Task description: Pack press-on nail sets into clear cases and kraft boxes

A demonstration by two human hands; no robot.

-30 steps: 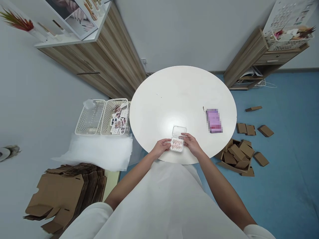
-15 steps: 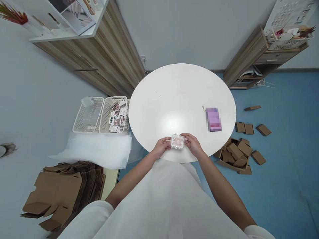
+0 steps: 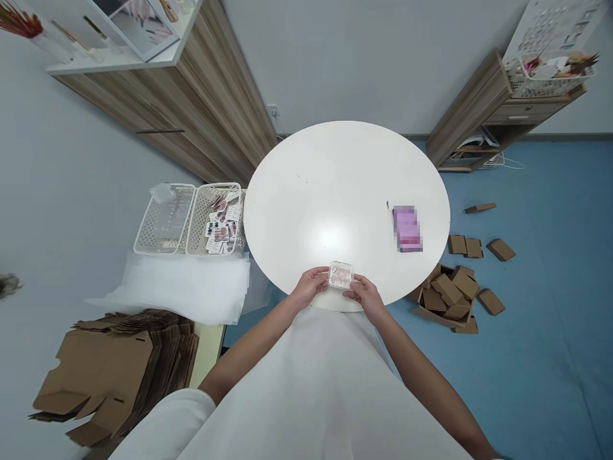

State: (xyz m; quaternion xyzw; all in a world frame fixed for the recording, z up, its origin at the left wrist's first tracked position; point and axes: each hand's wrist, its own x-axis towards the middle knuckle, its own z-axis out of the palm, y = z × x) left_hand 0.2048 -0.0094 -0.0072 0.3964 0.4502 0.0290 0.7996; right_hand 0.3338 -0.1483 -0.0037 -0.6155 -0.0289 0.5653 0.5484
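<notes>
A small clear plastic case (image 3: 341, 275) with two rows of pale pink pieces, which look like press-on nails, is held over the near edge of the round white table (image 3: 354, 166). My left hand (image 3: 312, 285) grips the case's left side between thumb and fingers. On the opposite side, my right hand (image 3: 366, 296) pinches its lower right edge. Farther right on the tabletop lies a purple item (image 3: 407, 229), blurred by pixels.
Left of the table stand two white baskets, one with clear cases (image 3: 165, 218), one with printed cards (image 3: 223, 223). Below them are white sheets (image 3: 186, 287) and stacked flat cardboard (image 3: 115, 370). Folded brown boxes (image 3: 447, 294) fill a carton on the right floor, several lying around it.
My right hand's fingers have shifted from the case's upper right corner to its lower right edge. The case appears tilted more toward me. The whole view has shifted slightly.
</notes>
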